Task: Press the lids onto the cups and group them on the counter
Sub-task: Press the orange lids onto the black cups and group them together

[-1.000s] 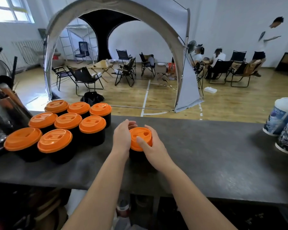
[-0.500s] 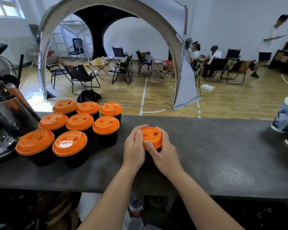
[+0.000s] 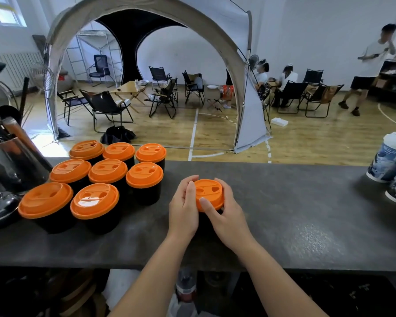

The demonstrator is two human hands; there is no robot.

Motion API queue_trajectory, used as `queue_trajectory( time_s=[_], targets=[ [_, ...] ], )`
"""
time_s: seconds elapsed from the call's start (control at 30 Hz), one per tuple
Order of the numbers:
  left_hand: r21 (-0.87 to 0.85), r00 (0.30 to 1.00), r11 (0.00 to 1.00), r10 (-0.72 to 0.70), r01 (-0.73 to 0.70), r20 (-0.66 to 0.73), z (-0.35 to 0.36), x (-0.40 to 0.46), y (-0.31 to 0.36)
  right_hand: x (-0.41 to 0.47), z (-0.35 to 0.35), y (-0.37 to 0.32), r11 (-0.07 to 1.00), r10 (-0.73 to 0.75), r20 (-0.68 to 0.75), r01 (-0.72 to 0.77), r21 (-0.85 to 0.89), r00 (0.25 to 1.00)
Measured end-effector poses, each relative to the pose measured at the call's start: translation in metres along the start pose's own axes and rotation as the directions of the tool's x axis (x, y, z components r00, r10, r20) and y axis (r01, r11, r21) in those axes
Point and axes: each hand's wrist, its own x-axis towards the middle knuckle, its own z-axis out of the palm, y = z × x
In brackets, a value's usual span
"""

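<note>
Left hand (image 3: 183, 208) and right hand (image 3: 224, 216) cupped together, thumbs pressing down.

No text can be read with certainty. The two white-lidded paper cups with blue-and-white printed pictures (image 3: 388, 160) at the right end of the dark grey bench (image 3: 306, 213) carry some small print near the rim, too blurred to make out.

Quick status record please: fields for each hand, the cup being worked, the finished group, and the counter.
left hand: wrapped on the near-left side of the cup
right hand: on the right side, thumb on the orange lid
cup in hands: black, mostly hidden, standing on the counter
lidded cups: eight, clustered to the left, apart from the cup in hands
printed cups: far right edge
</note>
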Motion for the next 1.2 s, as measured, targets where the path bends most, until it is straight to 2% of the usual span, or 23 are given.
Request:
queue_trajectory(
  time_s=[0.17, 0.33, 0.6, 0.8, 0.97, 1.1, 1.2],
  targets=[
    [-0.043, 0.997, 0.998, 0.044, -0.046, -0.058, 0.002, -0.011, -0.009, -0.001, 0.004, 0.005, 1.000, -0.030, 0.012, 0.030, 0.004, 0.999],
    [0.013, 0.994, 0.996, 0.090, -0.090, -0.068, 0.001, -0.009, -0.013, 0.002, -0.001, 0.016, 0.997, -0.075, 0.049, 0.075, 0.017, 0.996],
    [0.017, 0.994, 0.998, 0.064, -0.063, -0.084, 0.001, -0.011, -0.010, 0.002, 0.000, 0.017, 0.996, -0.090, 0.050, 0.091, -0.019, 0.995],
    [-0.030, 0.983, 0.995, 0.088, -0.094, -0.159, 0.010, -0.028, -0.005, -0.003, -0.004, 0.014, 0.995, -0.088, 0.130, 0.094, -0.041, 0.988],
    [0.038, 0.987, 0.997, 0.078, -0.074, -0.138, 0.009, -0.024, -0.010, -0.004, 0.002, 0.015, 0.993, -0.097, 0.087, 0.102, -0.058, 0.992],
    [0.048, 0.996, 0.997, 0.058, -0.054, -0.073, 0.000, -0.028, -0.008, -0.006, 0.000, 0.012, 0.996, -0.086, 0.069, 0.085, 0.015, 0.994],
    [0.006, 0.992, 1.000, -0.011, 0.012, -0.124, -0.009, -0.040, -0.006, -0.007, 0.005, 0.008, 0.997, -0.074, 0.093, 0.072, 0.030, 0.993]
  ],
)
